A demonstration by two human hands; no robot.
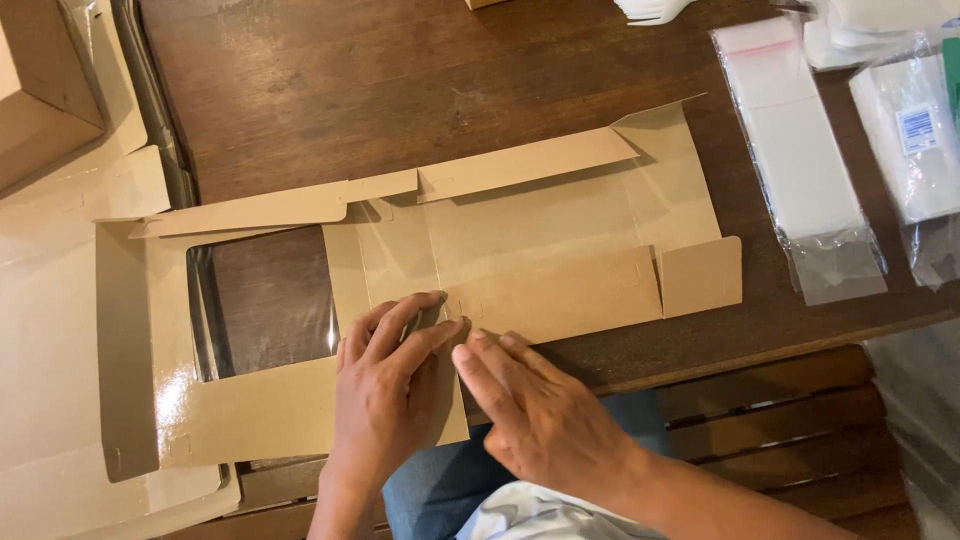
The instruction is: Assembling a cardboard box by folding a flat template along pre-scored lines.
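Note:
A flat brown cardboard box blank (540, 250) with a clear window panel (265, 305) lies unfolded on the dark wooden table (350, 90). My left hand (385, 385) presses on the blank's near edge, fingers bent over a fold near the window's right side. My right hand (525, 405) lies flat beside it, fingertips touching the same near flap. Both hands meet at the crease in the middle of the near edge. The blank's far flaps are partly raised.
More flat cardboard (60, 330) and a folded box (40, 90) lie at the left. Clear plastic bags of white items (800, 150) sit at the right, with another packet (915, 130) beyond. A wooden bench (760, 400) is below the table edge.

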